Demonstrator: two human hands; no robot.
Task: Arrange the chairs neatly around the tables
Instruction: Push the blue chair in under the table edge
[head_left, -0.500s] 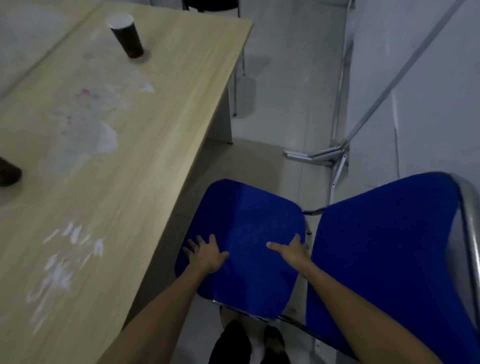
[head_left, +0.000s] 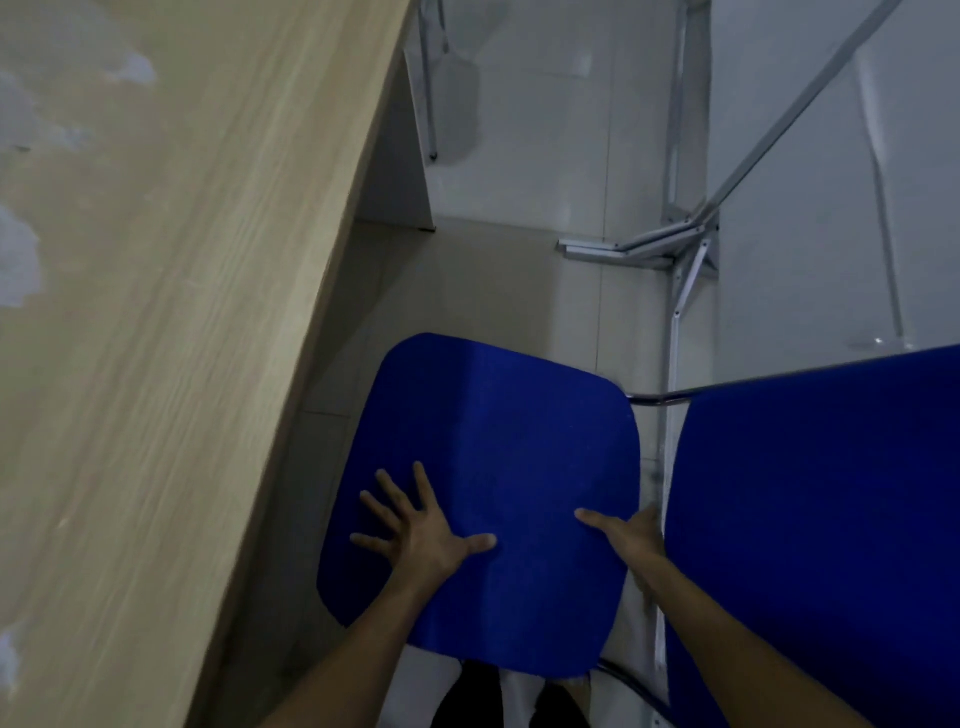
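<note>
A blue padded chair stands beside the long wooden table (head_left: 182, 312). Its seat (head_left: 498, 441) lies below me, close to the table's edge, and its blue backrest (head_left: 831, 519) rises at the right on a metal tube frame. My left hand (head_left: 426, 535) lies flat on the near left part of the seat with its fingers spread. My right hand (head_left: 628, 535) holds the seat's right edge in the gap before the backrest, thumb on top and fingers hidden over the edge.
The table's end panel (head_left: 400, 171) stands on the tiled floor ahead. Thin metal legs (head_left: 428, 78) of another piece of furniture show beyond it. A folded grey metal stand (head_left: 670, 244) leans at the wall on the right. My dark shoes (head_left: 467, 696) are under the seat's near edge.
The view has tipped down and closer, so the cup on the table is out of frame. My left fingers are spread wider. Both hands stay on the same parts of the seat.
</note>
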